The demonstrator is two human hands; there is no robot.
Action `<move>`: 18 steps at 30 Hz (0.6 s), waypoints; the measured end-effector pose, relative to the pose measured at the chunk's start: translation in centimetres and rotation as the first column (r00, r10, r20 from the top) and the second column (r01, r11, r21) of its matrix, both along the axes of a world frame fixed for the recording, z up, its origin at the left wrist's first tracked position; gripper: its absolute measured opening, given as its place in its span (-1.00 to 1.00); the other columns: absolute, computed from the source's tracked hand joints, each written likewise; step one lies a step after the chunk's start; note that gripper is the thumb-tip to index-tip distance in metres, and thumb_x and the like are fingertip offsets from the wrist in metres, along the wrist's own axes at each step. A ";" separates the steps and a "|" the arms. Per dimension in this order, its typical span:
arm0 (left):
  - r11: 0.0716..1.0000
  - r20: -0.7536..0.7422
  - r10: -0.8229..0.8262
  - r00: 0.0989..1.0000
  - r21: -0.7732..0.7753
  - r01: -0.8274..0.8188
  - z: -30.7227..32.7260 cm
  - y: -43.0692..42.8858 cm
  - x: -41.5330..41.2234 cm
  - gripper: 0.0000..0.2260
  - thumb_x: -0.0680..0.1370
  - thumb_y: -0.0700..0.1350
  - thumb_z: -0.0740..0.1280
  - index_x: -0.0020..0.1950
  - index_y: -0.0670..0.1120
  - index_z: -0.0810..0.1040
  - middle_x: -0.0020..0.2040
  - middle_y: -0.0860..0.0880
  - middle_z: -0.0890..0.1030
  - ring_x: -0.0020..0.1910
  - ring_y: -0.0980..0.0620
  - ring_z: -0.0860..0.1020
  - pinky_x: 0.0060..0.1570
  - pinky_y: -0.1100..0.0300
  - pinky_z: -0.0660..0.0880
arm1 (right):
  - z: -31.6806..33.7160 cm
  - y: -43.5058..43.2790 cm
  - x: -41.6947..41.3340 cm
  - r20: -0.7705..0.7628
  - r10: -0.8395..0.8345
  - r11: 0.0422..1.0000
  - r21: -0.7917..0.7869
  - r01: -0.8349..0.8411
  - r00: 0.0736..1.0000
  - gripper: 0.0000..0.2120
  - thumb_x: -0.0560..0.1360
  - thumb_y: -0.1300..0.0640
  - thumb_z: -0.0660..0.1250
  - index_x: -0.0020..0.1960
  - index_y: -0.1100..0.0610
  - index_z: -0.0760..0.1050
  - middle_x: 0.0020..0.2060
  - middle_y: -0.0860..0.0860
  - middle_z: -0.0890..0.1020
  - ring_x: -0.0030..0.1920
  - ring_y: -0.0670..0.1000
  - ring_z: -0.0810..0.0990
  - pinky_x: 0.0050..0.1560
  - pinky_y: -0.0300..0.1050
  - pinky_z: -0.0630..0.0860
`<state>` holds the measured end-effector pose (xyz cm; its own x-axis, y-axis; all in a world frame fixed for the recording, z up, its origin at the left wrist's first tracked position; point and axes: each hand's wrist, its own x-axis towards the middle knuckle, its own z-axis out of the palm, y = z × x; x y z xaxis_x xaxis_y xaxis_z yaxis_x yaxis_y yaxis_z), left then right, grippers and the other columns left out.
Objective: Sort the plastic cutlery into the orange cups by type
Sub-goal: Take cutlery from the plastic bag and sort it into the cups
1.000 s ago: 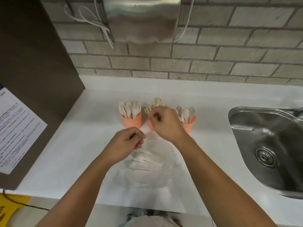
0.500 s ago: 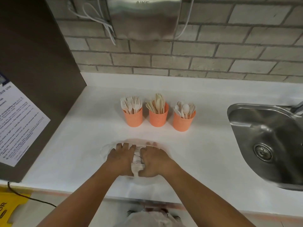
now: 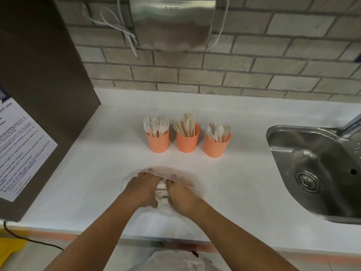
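Observation:
Three orange cups stand in a row on the white counter: the left cup holds forks, the middle cup holds knives, the right cup holds spoons. Nearer to me lies a clear plastic bag with a small bundle of pale cutlery inside. My left hand and my right hand are side by side over the bag, fingers reaching under its film and closing around the bundle. The fingertips are hidden by the plastic.
A steel sink is set into the counter at the right. A dark cabinet with a printed notice blocks the left side. A steel hand dryer with cables hangs on the brick wall behind the cups.
One second ago my right hand was at the middle cup and my left hovered above the bag. Both hands have since dropped onto the bag and closed in on the cutlery bundle.

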<state>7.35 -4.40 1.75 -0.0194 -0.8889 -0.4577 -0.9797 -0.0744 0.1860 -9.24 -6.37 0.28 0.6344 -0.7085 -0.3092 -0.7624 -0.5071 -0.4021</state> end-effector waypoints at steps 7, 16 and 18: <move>0.997 -0.154 0.050 0.987 -0.052 -0.059 0.6 -0.8 1.9 -0.57 0.41 -0.02 0.56 0.24 0.04 0.57 0.02 0.16 0.59 -0.04 0.09 0.57 -0.08 0.20 0.50 | -0.6 -0.9 -1.1 0.086 -0.208 0.972 0.129 0.196 0.974 -0.64 0.72 0.16 0.10 0.46 0.28 0.36 0.29 0.25 0.54 0.31 0.25 0.52 0.38 -0.05 0.37; 0.979 -0.728 0.065 0.682 -0.086 -0.185 3.2 -1.6 2.3 -0.39 0.42 0.03 0.62 0.40 0.24 0.48 0.12 0.16 0.63 -0.03 0.09 0.70 0.11 0.07 0.64 | 2.0 -3.6 -2.5 0.383 -0.295 0.952 0.193 0.236 0.875 -0.80 0.64 0.13 0.22 -0.12 -0.10 0.36 -0.21 -0.13 0.51 -0.20 -0.15 0.46 -0.13 -0.24 0.41; 0.956 -0.794 0.081 0.603 -0.110 -0.273 4.1 -1.9 1.1 -0.56 0.56 0.05 0.51 0.40 0.24 0.49 0.15 0.14 0.61 -0.07 0.09 0.67 -0.07 0.12 0.66 | 2.4 -3.7 -2.4 0.450 -0.288 0.956 0.195 0.221 0.846 -0.91 0.62 0.18 0.26 -0.03 0.00 0.43 -0.19 -0.05 0.57 -0.18 -0.10 0.52 -0.14 -0.28 0.44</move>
<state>8.49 -6.27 5.85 -0.1122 -0.9807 -0.1604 -0.4311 -0.0974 0.8970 -11.59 -10.09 2.71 0.5298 -0.8392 -0.1225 -0.5617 -0.2390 -0.7921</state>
